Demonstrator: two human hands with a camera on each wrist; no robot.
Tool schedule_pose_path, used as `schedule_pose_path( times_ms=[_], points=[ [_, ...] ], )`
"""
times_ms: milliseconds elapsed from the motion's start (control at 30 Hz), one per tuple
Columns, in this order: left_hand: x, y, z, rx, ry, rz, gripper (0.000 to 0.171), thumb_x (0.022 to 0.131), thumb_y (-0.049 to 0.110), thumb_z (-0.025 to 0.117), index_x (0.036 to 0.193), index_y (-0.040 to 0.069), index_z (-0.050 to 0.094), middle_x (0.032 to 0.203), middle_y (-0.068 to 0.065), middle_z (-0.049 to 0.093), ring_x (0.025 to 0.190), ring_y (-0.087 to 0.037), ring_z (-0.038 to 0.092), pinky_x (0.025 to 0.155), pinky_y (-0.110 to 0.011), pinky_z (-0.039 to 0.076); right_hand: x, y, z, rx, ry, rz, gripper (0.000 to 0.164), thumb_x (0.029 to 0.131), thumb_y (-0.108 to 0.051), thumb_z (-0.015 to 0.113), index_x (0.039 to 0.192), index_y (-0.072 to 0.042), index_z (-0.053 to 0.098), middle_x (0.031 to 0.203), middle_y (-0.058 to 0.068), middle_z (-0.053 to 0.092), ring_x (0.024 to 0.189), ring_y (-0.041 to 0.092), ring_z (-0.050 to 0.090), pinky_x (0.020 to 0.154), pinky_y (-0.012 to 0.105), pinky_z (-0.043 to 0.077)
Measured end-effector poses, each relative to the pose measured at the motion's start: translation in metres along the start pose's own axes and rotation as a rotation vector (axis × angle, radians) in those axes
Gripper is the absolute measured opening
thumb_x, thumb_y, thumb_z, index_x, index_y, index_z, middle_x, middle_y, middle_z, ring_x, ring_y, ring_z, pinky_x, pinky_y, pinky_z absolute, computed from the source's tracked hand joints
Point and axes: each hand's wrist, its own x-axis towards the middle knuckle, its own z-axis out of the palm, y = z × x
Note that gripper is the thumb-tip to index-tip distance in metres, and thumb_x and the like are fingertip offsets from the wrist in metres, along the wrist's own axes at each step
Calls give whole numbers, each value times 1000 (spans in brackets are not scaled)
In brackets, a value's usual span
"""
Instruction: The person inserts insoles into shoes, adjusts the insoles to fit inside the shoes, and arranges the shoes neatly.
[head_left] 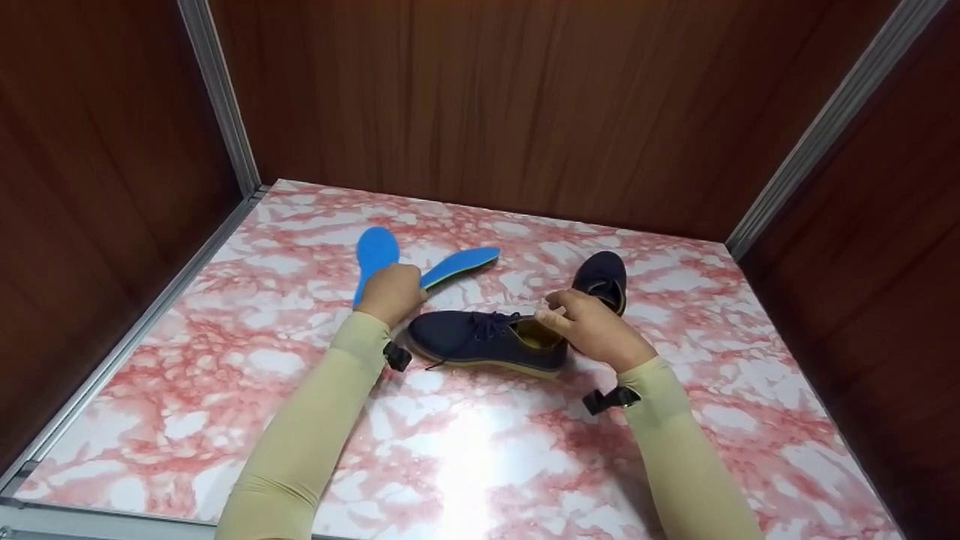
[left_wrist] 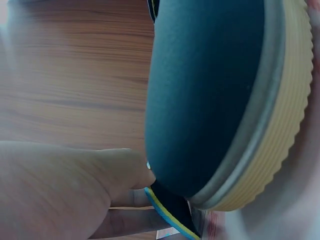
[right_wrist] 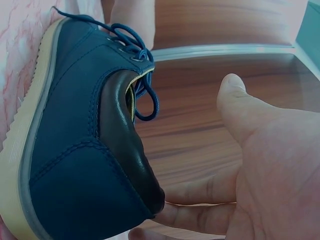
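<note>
Pinching one blue insole [head_left: 459,261] beyond the toe of the navy shoe [head_left: 450,334], your left hand [head_left: 394,292] is seemingly picking it up, while your right hand [head_left: 596,330] is standing wide near the heel. The next move is probably calling for lifting it off the desk [head_left: 225,420].

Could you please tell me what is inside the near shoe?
Through the opening of the near shoe, a yellowish interior shows. The right hand hides part of the opening, and the toe end is covered, so I cannot tell what is there.
</note>
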Motion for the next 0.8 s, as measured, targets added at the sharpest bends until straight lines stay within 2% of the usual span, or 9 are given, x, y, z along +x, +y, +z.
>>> schedule_pose_path(
  times_ms=[233, 333, 467, 633, 733, 800],
  points=[
    [3, 1, 1, -9, 55, 4, 26, 99, 13, 67, 73, 8, 66, 82, -13, 74, 68, -23, 53, 72, -53, 58, 0, 1, 0, 6, -3, -1, 64, 112, -54, 57, 149, -2, 62, 146, 21, 68, 134, 38, 67, 117, 58, 51],
    [3, 2, 0, -34, 87, 0, 23, 100, 10, 65, 78, 5, 71, 88, -18, 79, 69, -24, 56, 73, -55, 59, 0, 1, -1, 9, -8, 0, 66, 111, -56, 56, 150, -3, 62, 148, 22, 67, 135, 39, 67, 117, 59, 51],
    [3, 2, -1, -86, 102, -20, 21, 102, 6, 60, 88, -1, 73, 89, -22, 78, 69, -25, 56, 73, -52, 58, -1, 1, -2, 10, -13, 1, 67, 111, -56, 56, 151, -3, 61, 149, 23, 67, 135, 39, 67, 117, 59, 51],
    [2, -1, 0, -106, 135, -32, 19, 101, 4, 60, 94, -6, 75, 91, -26, 79, 77, -37, 73, 76, -57, 61, 0, 0, -1, 1, -11, 4, 65, 112, -54, 56, 151, -3, 61, 148, 22, 67, 134, 39, 67, 117, 58, 51],
    [2, -2, 1, -102, 161, -27, 18, 100, 3, 60, 95, -7, 74, 92, -27, 79, 82, -42, 77, 77, -60, 62, 0, 0, 0, 2, -6, 2, 63, 112, -52, 57, 150, -3, 61, 148, 23, 67, 134, 39, 68, 116, 59, 51],
    [3, -3, 1, -110, 162, -31, 16, 99, 2, 60, 96, -7, 73, 92, -27, 79, 83, -41, 77, 78, -59, 63, 0, 0, 0, 3, -7, 1, 62, 112, -52, 57, 150, -3, 61, 148, 23, 67, 133, 39, 68, 116, 59, 52]
  ],
)
